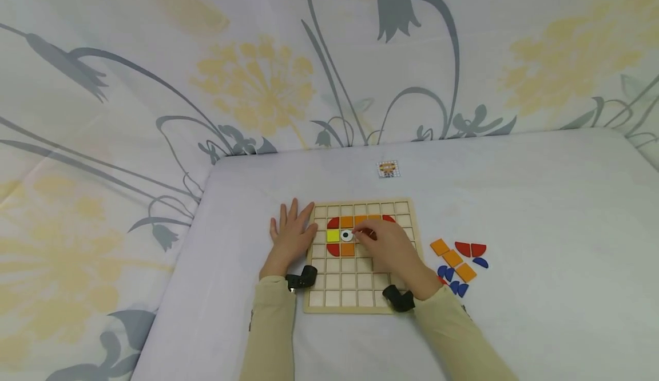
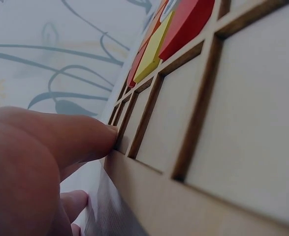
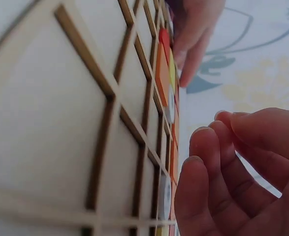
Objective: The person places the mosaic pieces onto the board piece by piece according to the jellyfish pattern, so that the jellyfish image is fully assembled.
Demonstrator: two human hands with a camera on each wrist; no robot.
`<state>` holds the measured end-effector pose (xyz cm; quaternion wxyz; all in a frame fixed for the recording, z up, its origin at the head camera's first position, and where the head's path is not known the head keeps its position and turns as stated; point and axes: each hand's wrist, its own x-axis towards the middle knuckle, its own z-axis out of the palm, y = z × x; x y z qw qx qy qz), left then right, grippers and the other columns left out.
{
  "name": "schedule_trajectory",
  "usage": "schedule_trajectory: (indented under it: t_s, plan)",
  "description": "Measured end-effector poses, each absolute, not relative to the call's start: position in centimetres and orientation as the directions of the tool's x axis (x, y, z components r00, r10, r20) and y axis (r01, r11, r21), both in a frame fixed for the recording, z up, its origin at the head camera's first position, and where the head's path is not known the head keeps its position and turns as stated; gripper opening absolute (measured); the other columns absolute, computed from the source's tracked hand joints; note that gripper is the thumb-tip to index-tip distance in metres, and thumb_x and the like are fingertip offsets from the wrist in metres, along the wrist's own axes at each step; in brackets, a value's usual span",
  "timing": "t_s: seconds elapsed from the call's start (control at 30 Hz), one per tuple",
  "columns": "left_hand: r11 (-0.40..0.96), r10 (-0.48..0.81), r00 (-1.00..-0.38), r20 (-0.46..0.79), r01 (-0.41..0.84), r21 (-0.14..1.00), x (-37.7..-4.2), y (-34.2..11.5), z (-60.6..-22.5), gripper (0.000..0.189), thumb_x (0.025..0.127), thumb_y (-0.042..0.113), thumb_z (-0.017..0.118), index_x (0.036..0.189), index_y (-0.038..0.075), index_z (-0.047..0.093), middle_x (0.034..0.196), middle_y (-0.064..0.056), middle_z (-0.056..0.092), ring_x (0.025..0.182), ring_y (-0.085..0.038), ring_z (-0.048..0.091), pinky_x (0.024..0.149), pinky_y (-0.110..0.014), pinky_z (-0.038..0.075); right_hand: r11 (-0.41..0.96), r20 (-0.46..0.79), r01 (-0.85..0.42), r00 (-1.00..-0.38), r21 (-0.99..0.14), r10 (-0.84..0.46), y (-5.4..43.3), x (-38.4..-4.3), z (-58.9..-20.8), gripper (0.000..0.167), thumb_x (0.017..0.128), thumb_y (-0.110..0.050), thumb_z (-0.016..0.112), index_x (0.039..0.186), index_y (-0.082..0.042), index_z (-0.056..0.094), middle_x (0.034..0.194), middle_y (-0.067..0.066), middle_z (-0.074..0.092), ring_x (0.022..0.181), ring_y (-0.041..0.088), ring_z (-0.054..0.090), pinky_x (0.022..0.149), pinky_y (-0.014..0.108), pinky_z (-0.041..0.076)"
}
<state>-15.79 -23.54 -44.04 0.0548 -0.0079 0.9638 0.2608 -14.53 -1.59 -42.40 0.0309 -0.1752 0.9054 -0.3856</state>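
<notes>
Head view: well above your left hand (image 1: 290, 241) and right hand (image 1: 388, 246), facing forward and down. Left wrist: close behind your hand, skimming the board (image 1: 355, 310). Right wrist: low, close, facing your left hand. Wrist views share the yellow tile (image 1: 333, 235).

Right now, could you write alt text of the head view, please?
A person's right hand, fingers bent, is beside a round eye tile on a wooden grid board, while the spread left hand touches the left edge. Loose orange, red and blue pieces lie right of the board; a small picture card lies beyond it.
</notes>
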Motion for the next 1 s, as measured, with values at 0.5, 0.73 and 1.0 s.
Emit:
schedule_trajectory:
  t_s: [0.5, 0.73, 1.0]
  plan:
    - [0.863, 0.010, -0.994, -0.107, -0.046, 0.503, -15.6, -23.5, -43.8, 0.050, 0.091, 0.034, 0.043, 0.140, 0.024, 0.032, 0.149, -0.010, 0.006, 0.134, -0.031, -0.008, 0.099, -0.054, -0.007, 0.649, -0.026, -0.314, -0.889, -0.693, -0.458, 2.2, -15.7, -41.7, 0.020, 0.088, -0.027, 0.055, 0.103, -0.017, 0.064, 0.090, -0.006, 0.061, 0.079, 0.011, 0.054, 0.073, 0.033, 0.043]
    - [0.863, 0.012, -0.993, -0.118, -0.049, 0.503, -15.7, -23.3, -43.9, 0.051, 0.092, 0.033, 0.043, 0.140, 0.023, 0.032, 0.149, -0.011, 0.005, 0.134, -0.032, -0.009, 0.099, -0.054, -0.007, 0.672, -0.089, -0.262, -0.893, -0.693, -0.441, 3.7, -15.9, -40.8, 0.025, 0.089, -0.029, 0.054, 0.108, -0.015, 0.062, 0.094, -0.003, 0.060, 0.082, 0.015, 0.052, 0.077, 0.035, 0.044]
    - [0.869, 0.010, -0.993, -0.118, -0.049, 0.492, -15.5, -23.3, -43.6, 0.051, 0.092, 0.033, 0.043, 0.140, 0.023, 0.031, 0.149, -0.011, 0.005, 0.134, -0.032, -0.009, 0.099, -0.055, -0.007, 0.693, -0.090, -0.275, -0.893, -0.667, -0.441, 5.5, -15.6, -40.5, 0.023, 0.089, -0.026, 0.055, 0.107, -0.013, 0.062, 0.089, -0.003, 0.059, 0.080, 0.014, 0.053, 0.074, 0.036, 0.043]
